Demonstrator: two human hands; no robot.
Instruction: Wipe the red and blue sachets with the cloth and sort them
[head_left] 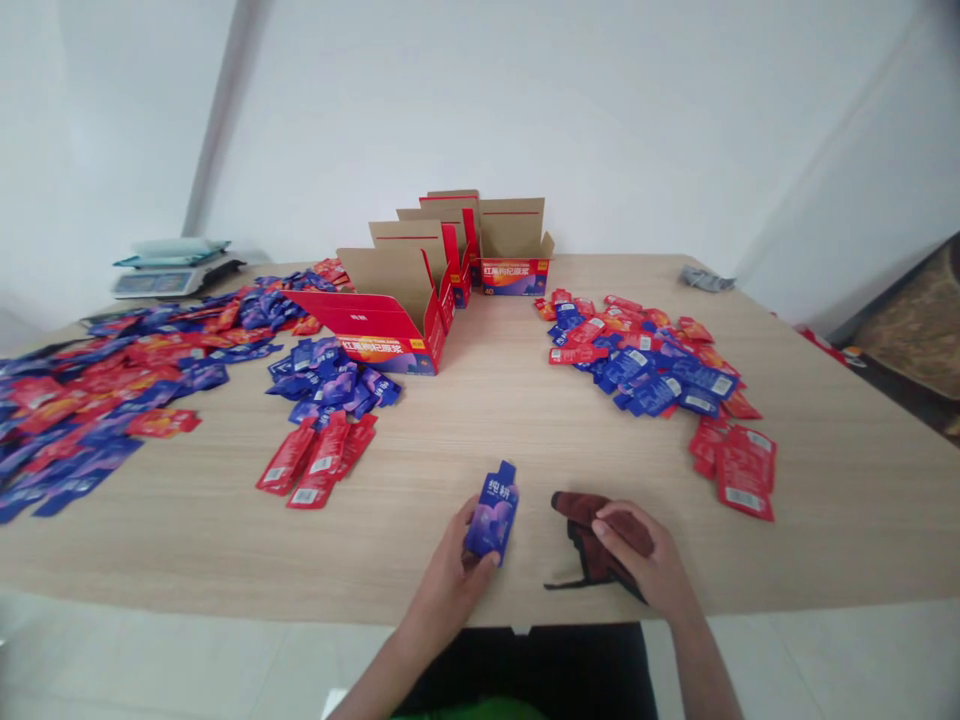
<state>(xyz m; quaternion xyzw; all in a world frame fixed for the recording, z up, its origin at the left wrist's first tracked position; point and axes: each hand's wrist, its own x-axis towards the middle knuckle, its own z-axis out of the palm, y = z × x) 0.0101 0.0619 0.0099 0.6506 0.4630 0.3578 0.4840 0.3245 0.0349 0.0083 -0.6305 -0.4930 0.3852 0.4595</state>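
Note:
My left hand (455, 562) is closed around the lower part of a blue pouch (495, 505) with purple fruit art and white lettering, its narrow neck pointing away from me. To its right, my right hand (649, 560) grips a dark reddish-brown cloth (589, 510) with black edging, which lies partly on the table; a thin black strap sticks out from it to the left. Ahead of my left hand lie several red pouches (322, 465), with a pile of blue pouches (319, 375) just behind them. The underside of the cloth is hidden by my fingers.
Open red cartons (390, 350) stand in a row toward the back wall. A mixed heap of pouches (135, 370) covers the table's left side, another pile (637, 350) lies right of centre. Red pouches (746, 470) lie nearer me. A scale (169, 275) sits far left, a crumpled grey piece (705, 279) far right.

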